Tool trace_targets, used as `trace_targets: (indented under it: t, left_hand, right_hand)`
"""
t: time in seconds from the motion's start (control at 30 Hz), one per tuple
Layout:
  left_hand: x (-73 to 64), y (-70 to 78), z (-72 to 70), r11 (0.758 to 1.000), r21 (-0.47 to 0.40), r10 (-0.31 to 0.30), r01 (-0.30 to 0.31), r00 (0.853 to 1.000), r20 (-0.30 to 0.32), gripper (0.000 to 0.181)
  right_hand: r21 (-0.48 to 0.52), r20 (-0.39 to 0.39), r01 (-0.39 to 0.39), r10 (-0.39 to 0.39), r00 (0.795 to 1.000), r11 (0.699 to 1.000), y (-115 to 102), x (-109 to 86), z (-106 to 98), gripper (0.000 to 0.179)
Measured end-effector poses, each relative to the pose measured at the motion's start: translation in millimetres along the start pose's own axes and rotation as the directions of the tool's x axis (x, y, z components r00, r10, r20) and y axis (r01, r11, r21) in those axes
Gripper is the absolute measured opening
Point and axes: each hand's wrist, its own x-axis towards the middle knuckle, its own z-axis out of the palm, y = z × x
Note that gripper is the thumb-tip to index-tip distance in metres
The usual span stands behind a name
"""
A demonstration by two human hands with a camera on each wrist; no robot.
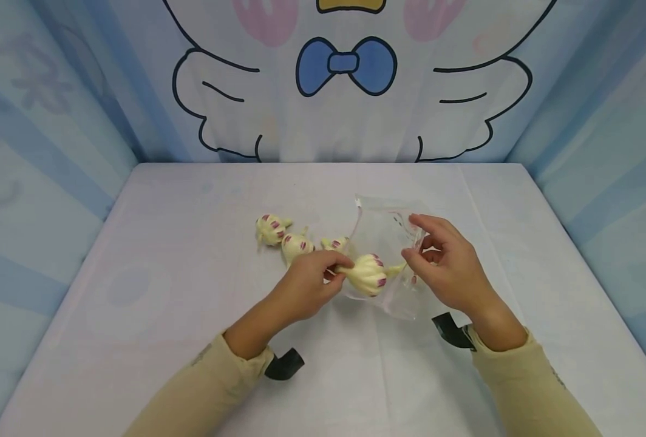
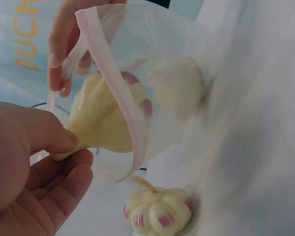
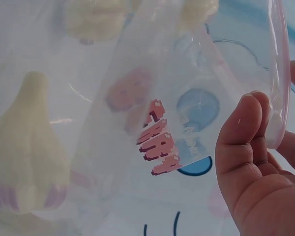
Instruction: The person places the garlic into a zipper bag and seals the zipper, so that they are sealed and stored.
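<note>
My left hand pinches a garlic bulb by its stem; the bulb is pale yellow with purple patches. In the left wrist view, its round end lies within the pink-edged mouth of a clear zip bag. The right hand pinches the bag's edge between thumb and fingers, and the mouth gapes toward the left. Through the film another garlic bulb shows, blurred, deeper in the bag. Red printing marks the film in the right wrist view.
Left of the bag, garlic bulbs lie on the white-covered table: one farthest left, one beside it and one partly hidden near the bag. A printed curtain hangs behind the table, with blue cloth at both sides.
</note>
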Motion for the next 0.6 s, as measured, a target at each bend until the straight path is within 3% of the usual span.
trace_targets:
  t: [0.13,0.43,0.6]
  left_hand:
    - [1.9,2.2,4.3,0.998,0.057,0.016,-0.017,1.000,0.024,0.022]
    - [5.5,5.0,9.0,0.983,0.166,0.086,-0.085,0.996,0.000,0.026]
    - [7.9,6.9,12.2,0.982,0.179,0.043,-0.052,0.998,0.053,0.026]
  right_hand:
    - [-0.001,0.000,0.001,-0.001,1.000,1.000,-0.4,-0.1,0.4,0.052]
    - [0.013,-0.006,0.012,-0.012,1.000,1.000,-0.8,0.4,0.1,0.051]
    - [0.011,-0.007,0.017,-0.017,1.000,1.000,-1.2,0.8,-0.3,0.051]
